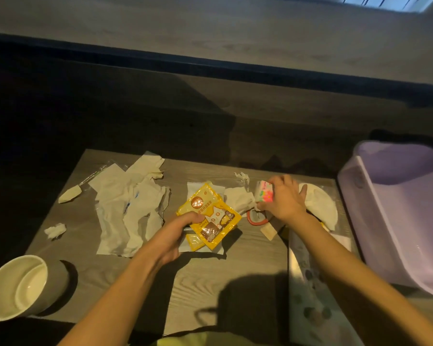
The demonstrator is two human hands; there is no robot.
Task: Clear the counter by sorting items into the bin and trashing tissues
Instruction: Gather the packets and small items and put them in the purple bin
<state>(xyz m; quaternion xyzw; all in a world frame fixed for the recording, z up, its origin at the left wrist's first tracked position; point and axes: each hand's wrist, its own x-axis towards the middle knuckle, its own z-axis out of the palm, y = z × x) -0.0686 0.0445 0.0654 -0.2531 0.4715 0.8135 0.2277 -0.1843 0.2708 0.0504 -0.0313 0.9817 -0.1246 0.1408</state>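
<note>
wooden counter (235,270): left hand (175,236) grips yellow packets (210,216), right hand (283,198) seemingly clutches pink pack (265,191).

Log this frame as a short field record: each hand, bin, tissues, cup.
left hand: gripping yellow sachets at counter centre
right hand: holding small pink floral packet
bin: lilac, right of counter, contents not visible
tissues: spread flat left of centre; small wad near left edge
cup: white-lined, near-left corner
</note>
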